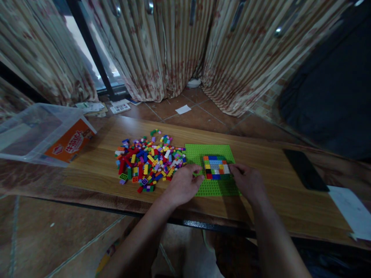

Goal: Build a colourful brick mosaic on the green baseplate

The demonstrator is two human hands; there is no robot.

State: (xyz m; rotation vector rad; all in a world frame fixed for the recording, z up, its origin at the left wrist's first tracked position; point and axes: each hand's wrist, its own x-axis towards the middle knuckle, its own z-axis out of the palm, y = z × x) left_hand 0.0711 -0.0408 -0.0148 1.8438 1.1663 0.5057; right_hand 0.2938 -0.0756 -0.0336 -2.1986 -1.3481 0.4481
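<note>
A green baseplate (199, 152) lies on the wooden table (261, 170). On it sits a small square patch of coloured bricks (216, 167). My left hand (183, 184) rests at the patch's left edge, fingers curled, the thumb touching the bricks. My right hand (248, 181) rests at the patch's right edge, fingertips against it. Whether either hand pinches a loose brick cannot be made out. A heap of loose coloured bricks (149, 160) lies just left of the baseplate.
A clear plastic bin (34, 133) with an orange label lies tipped at the table's left end. A black phone (305, 169) and white paper (352, 210) lie at the right. Curtains hang behind, papers on the tiled floor.
</note>
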